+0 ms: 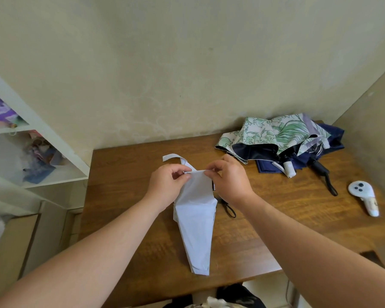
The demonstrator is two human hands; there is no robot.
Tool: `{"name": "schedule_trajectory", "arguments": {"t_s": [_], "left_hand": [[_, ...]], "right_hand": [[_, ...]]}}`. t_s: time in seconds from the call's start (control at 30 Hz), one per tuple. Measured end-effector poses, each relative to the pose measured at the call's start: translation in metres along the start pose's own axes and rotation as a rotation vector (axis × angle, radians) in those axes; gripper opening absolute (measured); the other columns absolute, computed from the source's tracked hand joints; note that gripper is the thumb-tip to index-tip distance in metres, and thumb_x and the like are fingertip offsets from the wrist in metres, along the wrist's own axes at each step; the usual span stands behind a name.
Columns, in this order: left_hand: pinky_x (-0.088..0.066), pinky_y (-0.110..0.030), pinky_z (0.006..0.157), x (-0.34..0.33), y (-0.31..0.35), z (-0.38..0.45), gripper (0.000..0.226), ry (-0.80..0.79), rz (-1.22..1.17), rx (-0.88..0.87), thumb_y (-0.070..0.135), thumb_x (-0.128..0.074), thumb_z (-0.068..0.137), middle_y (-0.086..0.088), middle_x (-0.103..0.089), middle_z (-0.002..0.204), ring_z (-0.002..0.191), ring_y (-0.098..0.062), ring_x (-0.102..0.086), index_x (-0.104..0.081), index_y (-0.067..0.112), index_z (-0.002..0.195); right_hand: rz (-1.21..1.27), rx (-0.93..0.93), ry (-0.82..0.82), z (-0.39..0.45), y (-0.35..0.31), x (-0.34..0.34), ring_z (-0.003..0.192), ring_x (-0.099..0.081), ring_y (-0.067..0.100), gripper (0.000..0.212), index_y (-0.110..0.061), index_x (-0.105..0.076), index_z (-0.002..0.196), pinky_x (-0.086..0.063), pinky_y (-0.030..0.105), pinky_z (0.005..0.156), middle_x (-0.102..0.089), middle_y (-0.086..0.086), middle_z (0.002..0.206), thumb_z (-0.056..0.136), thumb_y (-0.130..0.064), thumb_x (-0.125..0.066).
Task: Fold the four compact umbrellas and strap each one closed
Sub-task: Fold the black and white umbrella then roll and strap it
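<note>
Two hands, left hand (168, 185) and right hand (229, 181), pinched the top edge of the pale umbrella (197, 218) lying on the worktop (125, 174). Its strap (172, 157) hung loose. Beyond the pale umbrella, toward the wall, lay the floral umbrella (273, 134) and the navy umbrella (329, 138), unfolded.

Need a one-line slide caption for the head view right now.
Both hands, left hand and right hand, pinch the pale umbrella canopy's edge over the wooden table.

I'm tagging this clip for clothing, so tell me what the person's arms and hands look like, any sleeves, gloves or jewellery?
Both forearms are bare as far as the frame shows: no sleeves in view. The left hand and the right hand wear no gloves, and no rings, watch or bracelets show on the visible fingers and wrists. No markings are visible.
</note>
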State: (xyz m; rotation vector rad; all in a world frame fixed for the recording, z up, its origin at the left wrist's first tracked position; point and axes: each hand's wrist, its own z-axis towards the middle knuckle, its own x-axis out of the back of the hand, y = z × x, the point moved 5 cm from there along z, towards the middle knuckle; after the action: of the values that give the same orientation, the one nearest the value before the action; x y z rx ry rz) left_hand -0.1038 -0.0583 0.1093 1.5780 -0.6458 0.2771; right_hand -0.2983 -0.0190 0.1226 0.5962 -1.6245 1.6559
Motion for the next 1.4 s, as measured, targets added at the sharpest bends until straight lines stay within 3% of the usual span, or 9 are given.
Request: {"name": "schedule_trajectory", "arguments": {"t_s": [0.1, 0.23, 0.33, 0.43, 0.57, 0.7, 0.9, 1.27, 1.4], "left_hand": [[-0.050, -0.026, 0.089, 0.003, 0.004, -0.001, 0.015, 0.016, 0.078, -0.068, 0.028, -0.072, 0.099, 0.013, -0.065, 0.115, 0.105, -0.008, -0.059, -0.081, 0.031, 0.111], [-0.053, -0.024, 0.089, 0.002, 0.003, -0.007, 0.013, -0.040, 0.037, -0.089, 0.028, -0.069, 0.100, 0.019, -0.070, 0.111, 0.106, -0.003, -0.062, -0.079, 0.030, 0.108], [-0.051, -0.019, 0.086, 0.000, -0.003, -0.013, 0.008, -0.087, -0.033, -0.045, 0.032, -0.070, 0.099, 0.025, -0.070, 0.106, 0.108, -0.001, -0.064, -0.074, 0.036, 0.105], [-0.047, -0.013, 0.083, -0.008, -0.010, -0.017, 0.033, -0.175, 0.063, -0.042, 0.039, -0.084, 0.088, 0.029, -0.063, 0.114, 0.108, 0.002, -0.060, -0.065, 0.040, 0.116], [-0.044, -0.014, 0.085, -0.019, -0.021, -0.021, 0.046, -0.183, 0.321, -0.137, 0.034, -0.086, 0.086, 0.020, -0.063, 0.121, 0.111, -0.008, -0.059, -0.064, 0.038, 0.127], [-0.043, -0.024, 0.099, -0.035, -0.038, -0.030, 0.048, -0.260, 0.496, -0.241, 0.040, -0.079, 0.091, 0.013, -0.058, 0.133, 0.122, -0.011, -0.050, -0.063, 0.039, 0.137], [-0.036, -0.035, 0.119, -0.054, -0.056, -0.043, 0.048, -0.351, 0.681, -0.355, 0.035, -0.071, 0.099, 0.011, -0.055, 0.146, 0.137, -0.014, -0.044, -0.060, 0.037, 0.146], [-0.015, -0.045, 0.129, -0.076, -0.087, -0.054, 0.059, -0.512, 0.978, -0.427, 0.021, -0.060, 0.103, 0.001, -0.027, 0.164, 0.156, -0.028, -0.018, -0.040, 0.043, 0.154], [-0.014, -0.042, 0.130, -0.078, -0.088, -0.050, 0.062, -0.510, 0.965, -0.421, 0.009, -0.049, 0.103, 0.006, -0.037, 0.160, 0.151, -0.023, -0.026, -0.041, 0.039, 0.157]], "right_hand": [[0.033, 0.010, -0.031, 0.000, 0.002, 0.002, 0.110, -0.056, 0.015, 0.020, -0.022, -0.075, 0.108, -0.049, 0.037, 0.095, -0.061, -0.008, 0.111, 0.095, -0.037, -0.073], [-0.033, 0.045, -0.278, -0.004, 0.001, -0.010, 0.123, -0.048, 0.012, 0.076, -0.029, -0.055, 0.143, -0.040, 0.032, 0.102, -0.059, -0.010, 0.133, 0.077, -0.049, -0.087], [-0.055, 0.055, -0.229, -0.005, 0.004, -0.017, 0.108, -0.060, 0.017, 0.038, -0.027, -0.068, 0.121, -0.043, 0.029, 0.085, -0.069, -0.009, 0.112, 0.085, -0.031, -0.081], [-0.025, 0.091, -0.188, -0.010, 0.001, -0.017, 0.094, -0.061, 0.017, 0.007, -0.027, -0.077, 0.097, -0.044, 0.032, 0.077, -0.071, -0.013, 0.089, 0.094, -0.024, -0.072], [0.003, 0.207, -0.168, -0.026, -0.002, -0.018, 0.092, -0.061, 0.013, 0.008, -0.026, -0.080, 0.100, -0.049, 0.031, 0.081, -0.073, -0.012, 0.093, 0.096, -0.027, -0.073], [-0.020, 0.339, -0.157, -0.052, 0.002, -0.017, 0.084, -0.052, 0.004, 0.012, -0.026, -0.079, 0.099, -0.040, 0.019, 0.077, -0.063, -0.021, 0.087, 0.098, -0.032, -0.070], [-0.110, 0.375, -0.256, -0.096, 0.032, -0.043, 0.100, -0.059, 0.017, 0.029, -0.033, -0.080, 0.105, -0.054, 0.036, 0.082, -0.069, -0.009, 0.102, 0.098, -0.052, -0.059], [-0.260, 0.515, -0.394, -0.139, 0.059, -0.093, 0.096, -0.054, 0.022, 0.016, -0.026, -0.072, 0.084, -0.052, 0.038, 0.067, -0.060, -0.007, 0.097, 0.080, -0.035, -0.084], [-0.314, 0.525, -0.460, -0.152, 0.064, -0.107, 0.094, -0.056, 0.021, 0.022, -0.027, -0.069, 0.079, -0.050, 0.035, 0.062, -0.060, -0.009, 0.093, 0.073, -0.037, -0.087]]}}
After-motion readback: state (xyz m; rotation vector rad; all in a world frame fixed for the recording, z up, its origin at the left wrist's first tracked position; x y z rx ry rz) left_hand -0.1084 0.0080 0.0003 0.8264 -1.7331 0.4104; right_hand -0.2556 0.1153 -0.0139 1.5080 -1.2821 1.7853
